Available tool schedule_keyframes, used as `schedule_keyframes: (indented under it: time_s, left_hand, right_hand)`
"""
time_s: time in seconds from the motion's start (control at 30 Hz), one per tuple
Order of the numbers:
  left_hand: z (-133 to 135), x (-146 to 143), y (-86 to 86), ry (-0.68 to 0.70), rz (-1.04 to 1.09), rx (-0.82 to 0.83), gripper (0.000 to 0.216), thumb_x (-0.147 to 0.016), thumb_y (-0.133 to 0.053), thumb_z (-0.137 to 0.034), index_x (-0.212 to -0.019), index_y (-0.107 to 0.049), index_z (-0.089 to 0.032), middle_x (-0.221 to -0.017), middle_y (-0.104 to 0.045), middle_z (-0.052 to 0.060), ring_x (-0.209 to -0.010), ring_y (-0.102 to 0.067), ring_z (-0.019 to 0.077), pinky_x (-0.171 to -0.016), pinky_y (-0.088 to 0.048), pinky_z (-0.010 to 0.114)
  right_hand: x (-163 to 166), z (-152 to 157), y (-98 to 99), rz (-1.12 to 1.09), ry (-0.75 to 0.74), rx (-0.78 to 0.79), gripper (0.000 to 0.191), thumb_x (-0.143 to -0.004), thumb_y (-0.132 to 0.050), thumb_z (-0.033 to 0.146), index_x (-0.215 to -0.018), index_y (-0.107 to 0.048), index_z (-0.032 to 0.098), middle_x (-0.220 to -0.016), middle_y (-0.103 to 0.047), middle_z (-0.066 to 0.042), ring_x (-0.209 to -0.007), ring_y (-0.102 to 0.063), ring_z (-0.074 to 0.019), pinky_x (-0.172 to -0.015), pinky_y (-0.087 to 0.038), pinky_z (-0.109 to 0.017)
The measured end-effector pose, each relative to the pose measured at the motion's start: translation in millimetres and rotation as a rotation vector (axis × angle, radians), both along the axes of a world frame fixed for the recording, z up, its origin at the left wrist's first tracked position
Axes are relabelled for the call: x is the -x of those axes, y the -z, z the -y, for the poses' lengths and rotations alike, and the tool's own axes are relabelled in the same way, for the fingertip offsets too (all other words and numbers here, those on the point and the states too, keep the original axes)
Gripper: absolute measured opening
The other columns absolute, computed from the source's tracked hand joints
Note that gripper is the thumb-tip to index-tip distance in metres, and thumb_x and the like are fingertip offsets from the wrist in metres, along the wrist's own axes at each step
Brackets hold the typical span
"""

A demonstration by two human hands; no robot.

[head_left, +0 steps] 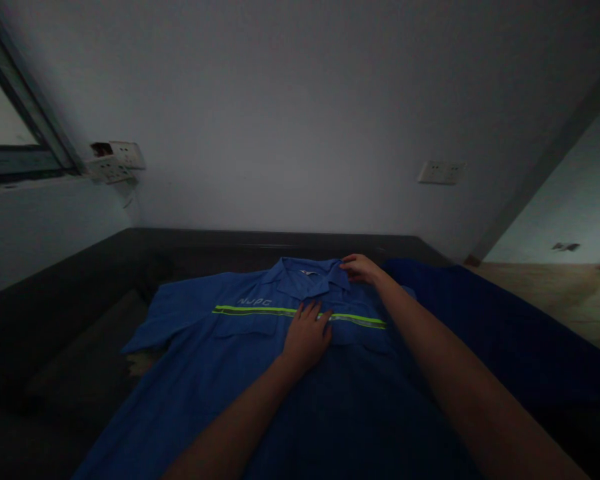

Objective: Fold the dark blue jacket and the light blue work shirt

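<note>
A blue work shirt (205, 360) with a yellow-green reflective stripe (250, 311) across the chest lies spread face up on a dark surface. My left hand (306, 335) rests flat on the middle of the chest, fingers stretched out over the stripe. My right hand (360, 268) is at the right side of the collar (305, 275), its fingers pinched on the collar's edge. Pale lettering shows on the shirt's left chest.
A darker blue cloth (490, 327) lies to the right of the shirt. The dark surface (70, 347) runs up to a grey wall with sockets (441, 172) and a loose socket box (114, 161). A window frame is at the left; bare floor (560, 293) lies at the right.
</note>
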State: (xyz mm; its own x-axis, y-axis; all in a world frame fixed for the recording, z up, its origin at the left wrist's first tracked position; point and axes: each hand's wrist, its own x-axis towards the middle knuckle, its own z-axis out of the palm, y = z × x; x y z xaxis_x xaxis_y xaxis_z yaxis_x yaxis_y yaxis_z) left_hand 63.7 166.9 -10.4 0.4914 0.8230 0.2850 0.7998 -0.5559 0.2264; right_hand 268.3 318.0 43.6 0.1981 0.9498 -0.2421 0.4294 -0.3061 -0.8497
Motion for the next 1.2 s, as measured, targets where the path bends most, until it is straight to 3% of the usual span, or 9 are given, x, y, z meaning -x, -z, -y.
schedule_keyframes:
  time_s: [0.23,0.33,0.43,0.53,0.63,0.8,0.97,1.07,1.2]
  left_hand:
    - [0.4,0.9,-0.6,0.003,0.005,0.004,0.041,-0.094,-0.042,-0.031,-0.133,-0.052,-0.023,-0.141,-0.048,0.01,-0.133,-0.039,0.0248,-0.114,-0.025,0.047]
    - [-0.6,0.7,0.3,0.005,0.01,0.007,0.041,-0.094,-0.042,-0.031,-0.133,-0.052,-0.023,-0.141,-0.048,0.01,-0.133,-0.04,0.0253,-0.113,-0.026,0.047]
    - [-1.8,0.2,1.1,0.004,0.015,0.004,0.04,-0.094,-0.043,-0.031,-0.132,-0.052,-0.023,-0.141,-0.048,0.011,-0.133,-0.04,0.0257,-0.113,-0.026,0.048]
    - [-1.7,-0.2,1.5,0.005,0.021,-0.009,0.04,-0.094,-0.043,-0.031,-0.131,-0.053,-0.022,-0.14,-0.049,0.011,-0.132,-0.041,0.0262,-0.113,-0.026,0.048]
    - [-0.7,-0.3,1.7,0.004,0.025,-0.018,0.04,-0.094,-0.043,-0.031,-0.131,-0.054,-0.023,-0.14,-0.05,0.012,-0.132,-0.041,0.0263,-0.112,-0.027,0.048]
    - [-0.3,-0.1,1.5,0.006,0.012,-0.02,0.04,-0.093,-0.044,-0.031,-0.131,-0.053,-0.022,-0.14,-0.049,0.012,-0.132,-0.041,0.0266,-0.112,-0.027,0.049]
    - [-1.3,0.1,2.1,0.008,-0.008,-0.016,0.041,-0.094,-0.044,-0.032,-0.133,-0.052,-0.022,-0.141,-0.048,0.011,-0.133,-0.04,0.0261,-0.112,-0.028,0.048]
    - [-1.3,0.2,2.3,0.009,-0.011,-0.025,0.041,-0.094,-0.043,-0.032,-0.133,-0.051,-0.023,-0.141,-0.048,0.011,-0.132,-0.041,0.0256,-0.112,-0.028,0.048]
    - [-0.3,-0.1,-0.6,0.014,-0.022,-0.017,0.042,-0.094,-0.043,-0.032,-0.134,-0.05,-0.023,-0.142,-0.047,0.011,-0.133,-0.04,0.0251,-0.113,-0.027,0.047]
  right_hand:
    - [17.5,-35.6,-6.5,0.207,0.098,-0.101,0.023,-0.053,-0.083,0.011,-0.067,-0.065,0.016,-0.09,-0.071,-0.01,-0.11,-0.06,-0.0286,-0.084,-0.049,-0.029]
    - [17.5,-43.0,-8.6,0.183,0.121,-0.061,0.028,-0.05,-0.085,0.01,-0.07,-0.067,0.014,-0.084,-0.071,-0.012,-0.103,-0.063,-0.0295,-0.078,-0.051,-0.03]
    - [14.6,-40.5,-9.0,0.072,0.122,0.003,0.027,-0.061,-0.084,0.017,-0.081,-0.067,0.01,-0.08,-0.07,-0.012,-0.088,-0.067,-0.0264,-0.067,-0.053,-0.03]
    - [10.7,-31.3,-8.3,-0.074,0.112,0.052,0.027,-0.083,-0.067,0.029,-0.102,-0.063,0.011,-0.097,-0.067,-0.01,-0.085,-0.065,-0.0197,-0.07,-0.054,-0.033]
    - [9.2,-23.4,-8.3,-0.205,0.113,0.057,0.03,-0.091,-0.056,0.033,-0.116,-0.057,0.016,-0.112,-0.061,-0.007,-0.092,-0.062,-0.0177,-0.077,-0.054,-0.037]
    - [12.3,-19.2,-8.0,-0.356,0.116,-0.005,0.019,-0.091,-0.057,0.026,-0.106,-0.058,0.015,-0.093,-0.064,-0.003,-0.072,-0.062,-0.0119,-0.065,-0.054,-0.028]
    - [8.0,-10.3,0.6,-0.312,0.123,-0.032,0.01,-0.085,-0.061,0.013,-0.093,-0.057,0.017,-0.064,-0.058,0.003,-0.051,-0.056,-0.009,-0.057,-0.049,-0.024]
    - [5.5,-5.7,8.1,-0.233,0.084,-0.054,0.012,-0.082,-0.064,0.015,-0.091,-0.058,0.018,-0.064,-0.06,0.002,-0.053,-0.058,-0.0107,-0.059,-0.05,-0.027]
    - [9.7,-4.3,21.8,-0.039,0.047,-0.122,0.03,-0.075,-0.063,0.005,-0.101,-0.06,0.019,-0.073,-0.065,0.001,-0.064,-0.062,-0.0128,-0.066,-0.05,-0.026]
